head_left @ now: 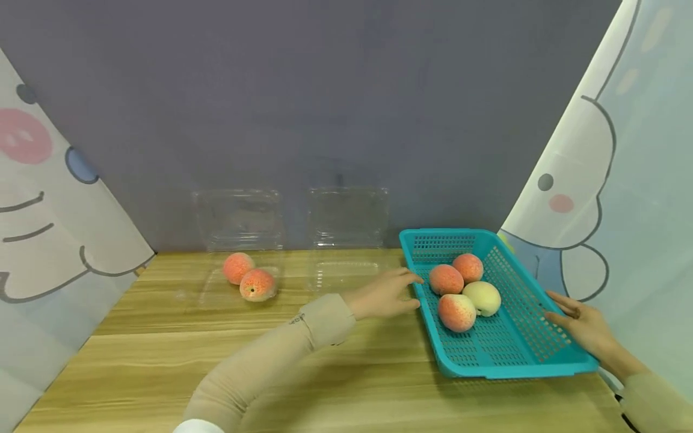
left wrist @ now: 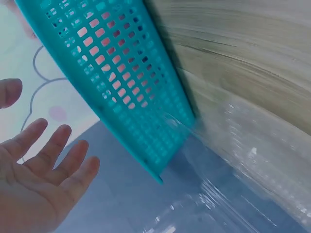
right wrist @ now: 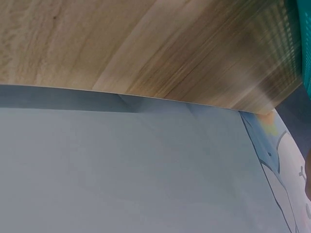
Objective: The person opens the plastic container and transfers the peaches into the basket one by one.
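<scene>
A beige sleeve (head_left: 271,364) lies nearest, leading to the left grip (head_left: 383,294), fingers loosely spread and unclasped at the left rim of the teal basket (head_left: 520,370). The right grip (head_left: 587,328) meets the opposite rim; whether it pinches, I cannot tell. Four peaches (head_left: 457,313) cluster inside. An uneven lift could send them rolling; a leftward slide might knock the clear container (head_left: 346,264). The left arm slants across the bench (head_left: 162,361); the right enters from the lower right.
</scene>
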`<action>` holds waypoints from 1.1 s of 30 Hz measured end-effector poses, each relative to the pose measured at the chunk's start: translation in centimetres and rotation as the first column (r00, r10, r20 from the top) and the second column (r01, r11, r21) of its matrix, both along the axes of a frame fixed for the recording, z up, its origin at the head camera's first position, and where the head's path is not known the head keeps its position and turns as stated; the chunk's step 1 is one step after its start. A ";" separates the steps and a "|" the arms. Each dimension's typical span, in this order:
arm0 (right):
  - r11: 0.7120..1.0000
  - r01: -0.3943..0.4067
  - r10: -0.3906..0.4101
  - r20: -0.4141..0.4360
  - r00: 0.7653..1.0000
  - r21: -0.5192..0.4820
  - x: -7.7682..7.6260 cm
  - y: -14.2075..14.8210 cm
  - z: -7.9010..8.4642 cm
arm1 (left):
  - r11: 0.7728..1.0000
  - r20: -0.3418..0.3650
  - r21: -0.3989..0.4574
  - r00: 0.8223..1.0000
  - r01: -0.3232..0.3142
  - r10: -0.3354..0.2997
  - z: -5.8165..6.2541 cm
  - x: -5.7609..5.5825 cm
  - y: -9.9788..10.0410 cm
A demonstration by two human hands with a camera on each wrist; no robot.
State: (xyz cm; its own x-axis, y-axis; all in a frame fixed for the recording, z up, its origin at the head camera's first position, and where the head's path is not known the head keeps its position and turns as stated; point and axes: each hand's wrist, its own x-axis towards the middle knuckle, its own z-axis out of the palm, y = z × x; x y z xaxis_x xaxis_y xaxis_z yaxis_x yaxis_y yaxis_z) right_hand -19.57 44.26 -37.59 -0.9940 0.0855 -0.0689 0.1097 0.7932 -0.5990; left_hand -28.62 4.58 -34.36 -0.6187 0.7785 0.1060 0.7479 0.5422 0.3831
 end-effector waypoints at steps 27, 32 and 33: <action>1.000 -0.006 0.006 0.085 0.996 0.000 -0.3 1.0 -0.1 | 0.915 -0.061 0.143 0.919 -0.378 0.389 0.4 0.1 -18.0; 1.000 -0.006 0.006 0.082 0.997 0.010 -0.4 1.1 -0.1 | 0.885 -0.050 0.131 0.888 -0.448 0.457 1.1 -1.7 -21.7; 1.000 -0.008 0.007 0.084 0.996 0.011 -0.4 1.2 -0.1 | 0.879 -0.047 0.122 0.882 -0.461 0.469 1.2 -2.2 -22.4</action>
State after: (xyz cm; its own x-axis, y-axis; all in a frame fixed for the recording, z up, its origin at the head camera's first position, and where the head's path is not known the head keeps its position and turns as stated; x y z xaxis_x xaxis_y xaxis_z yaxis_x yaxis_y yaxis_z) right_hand -19.95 45.44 -37.71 -0.9853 0.0789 -0.1515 0.1531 0.8009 -0.5789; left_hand -30.86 -17.81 -33.20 -0.8939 0.3854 0.2289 0.4477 0.7944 0.4106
